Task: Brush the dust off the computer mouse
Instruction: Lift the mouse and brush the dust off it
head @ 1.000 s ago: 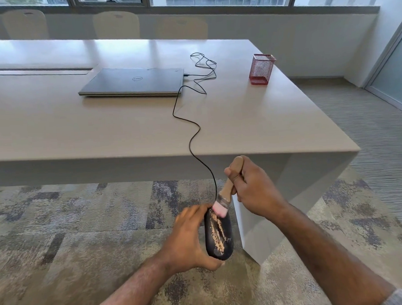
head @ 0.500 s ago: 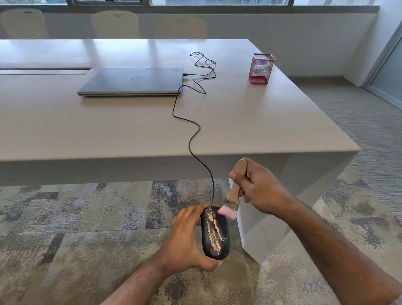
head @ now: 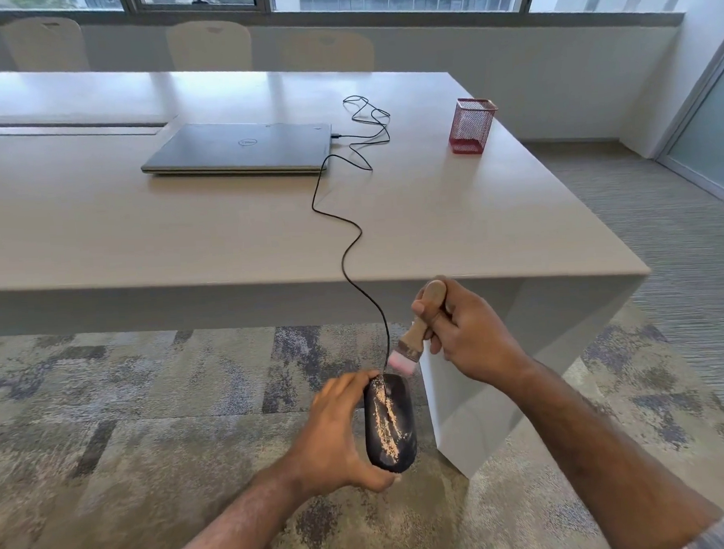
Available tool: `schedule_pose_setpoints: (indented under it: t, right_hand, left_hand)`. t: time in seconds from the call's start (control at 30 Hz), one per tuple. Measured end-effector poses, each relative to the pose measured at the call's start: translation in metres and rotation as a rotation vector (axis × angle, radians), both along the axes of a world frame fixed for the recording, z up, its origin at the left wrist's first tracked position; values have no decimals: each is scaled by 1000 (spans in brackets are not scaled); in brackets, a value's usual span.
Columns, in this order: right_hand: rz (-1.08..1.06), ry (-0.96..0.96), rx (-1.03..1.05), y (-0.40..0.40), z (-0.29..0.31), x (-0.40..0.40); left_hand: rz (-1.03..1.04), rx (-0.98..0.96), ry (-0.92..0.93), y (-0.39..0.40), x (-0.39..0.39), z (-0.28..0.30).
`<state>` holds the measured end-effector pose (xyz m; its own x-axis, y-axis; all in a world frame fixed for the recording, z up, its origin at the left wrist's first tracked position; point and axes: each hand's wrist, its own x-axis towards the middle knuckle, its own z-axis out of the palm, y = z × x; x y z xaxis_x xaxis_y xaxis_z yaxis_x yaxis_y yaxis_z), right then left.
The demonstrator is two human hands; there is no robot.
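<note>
A black wired computer mouse [head: 395,430] streaked with tan dust is held in the air over the carpet, in front of the table's near edge. My left hand [head: 335,439] grips it from the left side and underneath. My right hand [head: 466,338] holds the wooden handle of a small paintbrush [head: 418,332]. Its pink bristles hang just above the mouse's far end, close to where the cable leaves it. The black cable [head: 350,249] runs up over the table edge to the laptop.
A closed grey laptop [head: 240,148] lies on the large beige table [head: 139,227]. A red mesh pen holder [head: 471,125] stands at the table's right. Chairs line the far side. The white table leg panel [head: 484,394] is just right of the mouse.
The brush has swept from the mouse's far end to the right, then lifted slightly above it. The mouse has barely moved in my left hand.
</note>
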<state>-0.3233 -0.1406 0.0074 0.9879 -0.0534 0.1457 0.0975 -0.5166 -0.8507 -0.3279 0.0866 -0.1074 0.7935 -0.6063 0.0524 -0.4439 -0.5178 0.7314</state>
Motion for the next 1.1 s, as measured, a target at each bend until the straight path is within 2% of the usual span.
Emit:
schedule_pose_setpoints:
  t: [0.1, 0.23, 0.33, 0.43, 0.6, 0.67, 0.77, 0.87, 0.97, 1.1]
  right_hand:
    - [13, 10, 98, 6, -6, 2]
    - [-81, -39, -62, 0, -13, 2]
    - [-104, -95, 43, -1, -10, 0]
    - [17, -54, 154, 5, -9, -1]
    - [-60, -50, -73, 3, -14, -5]
    - [-59, -85, -16, 3, -11, -8]
    - [67, -88, 85, 7, -3, -10]
    - [170, 22, 18, 9, -4, -8]
    - [126, 37, -45, 8, -9, -9]
    - [27, -79, -76, 6, -10, -8]
  left_hand:
    - [-4, -3, 3, -1, 0, 3]
    - [0, -30, 35, 2, 0, 2]
    - [-4, -36, 36, 3, 0, 5]
    - [-8, -33, 35, 2, -1, 6]
    - [-5, -45, 39, 4, -3, 6]
    - [-1, -51, 41, 5, -3, 7]
    - [3, -49, 47, 4, -4, 8]
    - [-3, -53, 35, 3, -6, 8]
    - [-3, -60, 37, 3, -7, 5]
    - [16, -62, 62, 4, -9, 0]
